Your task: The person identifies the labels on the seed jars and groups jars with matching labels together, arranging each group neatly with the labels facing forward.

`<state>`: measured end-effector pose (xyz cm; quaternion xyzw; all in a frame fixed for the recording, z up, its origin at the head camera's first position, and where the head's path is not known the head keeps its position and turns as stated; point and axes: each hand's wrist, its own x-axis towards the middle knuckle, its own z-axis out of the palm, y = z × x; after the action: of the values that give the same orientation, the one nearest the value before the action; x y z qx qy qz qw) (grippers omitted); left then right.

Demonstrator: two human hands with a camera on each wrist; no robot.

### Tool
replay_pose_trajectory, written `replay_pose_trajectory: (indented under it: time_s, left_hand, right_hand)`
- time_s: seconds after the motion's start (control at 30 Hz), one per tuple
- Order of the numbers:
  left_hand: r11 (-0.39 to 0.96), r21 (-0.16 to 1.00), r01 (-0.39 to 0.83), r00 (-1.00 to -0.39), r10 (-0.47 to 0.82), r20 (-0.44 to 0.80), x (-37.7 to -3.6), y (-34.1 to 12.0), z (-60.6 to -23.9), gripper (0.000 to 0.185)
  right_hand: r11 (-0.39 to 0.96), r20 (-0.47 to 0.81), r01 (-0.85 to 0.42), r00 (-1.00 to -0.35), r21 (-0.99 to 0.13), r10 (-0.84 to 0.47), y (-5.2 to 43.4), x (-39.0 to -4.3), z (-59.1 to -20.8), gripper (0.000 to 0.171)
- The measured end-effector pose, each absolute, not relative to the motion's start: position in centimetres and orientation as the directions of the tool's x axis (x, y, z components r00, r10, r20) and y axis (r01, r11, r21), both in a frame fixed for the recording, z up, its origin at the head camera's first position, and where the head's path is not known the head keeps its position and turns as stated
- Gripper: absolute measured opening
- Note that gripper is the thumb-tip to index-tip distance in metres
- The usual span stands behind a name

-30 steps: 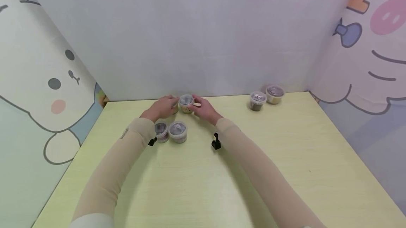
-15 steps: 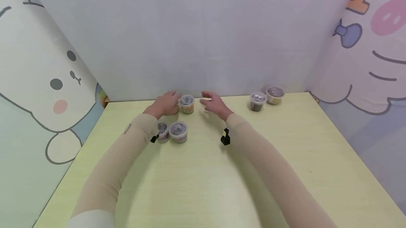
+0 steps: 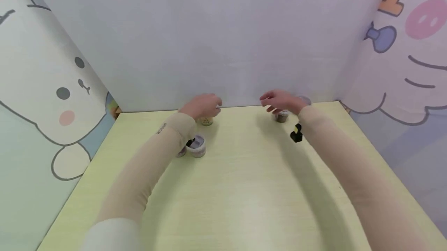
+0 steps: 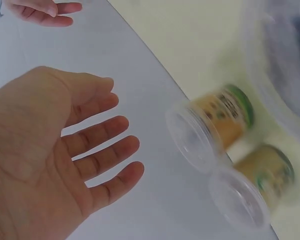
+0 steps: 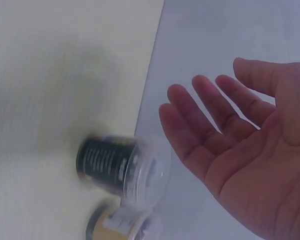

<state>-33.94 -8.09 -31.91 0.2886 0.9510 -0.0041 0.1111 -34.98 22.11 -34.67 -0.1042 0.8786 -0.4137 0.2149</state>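
My left hand (image 3: 202,106) holds nothing and hovers over the back left of the table. Beneath it in the head view shows part of a small yellow tub (image 3: 207,121). In the left wrist view its fingers are spread, beside a yellow-orange tub (image 4: 221,117) with a clear lid and a second similar tub (image 4: 270,175). My right hand (image 3: 279,101) is raised at the back right, its fingers loosely bent around nothing. Just below it stands a dark tub (image 3: 281,117), whose dark label shows in the right wrist view. Behind my right wrist the lid of another tub (image 3: 305,100) peeks out.
Nearer to me on the left stand a wider lidded tub (image 3: 197,148) and a smaller tub (image 3: 181,153), partly covered by my left sleeve. The pale wooden table (image 3: 241,189) ends at a white curtain wall (image 3: 223,37) behind the tubs.
My right hand let go of the yellow tub and moved right to above the dark tub. My left hand lifted off the back-left tubs and shifted right.
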Motion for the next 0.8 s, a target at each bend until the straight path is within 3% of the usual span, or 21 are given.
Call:
replay_pose_trajectory:
  time_s: [0.13,0.3,0.5,0.8]
  left_hand:
    - [0.827,0.102,0.552,-0.795,0.56,-0.233,-34.4,-4.5,-31.9,0.042]
    - [0.806,0.229,0.546,-0.79,0.587,-0.179,-34.9,-0.3,-34.0,0.048]
    - [0.735,0.422,0.53,-0.79,0.61,-0.07,-34.5,4.8,-37.8,0.055]
    - [0.581,0.691,0.429,-0.85,0.52,0.09,-34.4,10.8,-42.2,0.054]
  right_hand:
    - [0.717,-0.217,-0.046,-0.938,-0.696,-0.271,25.4,-34.0,-34.1,0.047]
    - [0.745,-0.159,-0.001,-0.977,-0.668,-0.143,27.7,-32.9,-35.3,0.046]
    - [0.703,-0.099,0.049,-0.995,-0.709,-0.032,29.0,-31.4,-38.1,0.049]
    - [0.556,-0.166,0.134,-0.986,-0.821,-0.008,30.0,-30.3,-40.6,0.073]
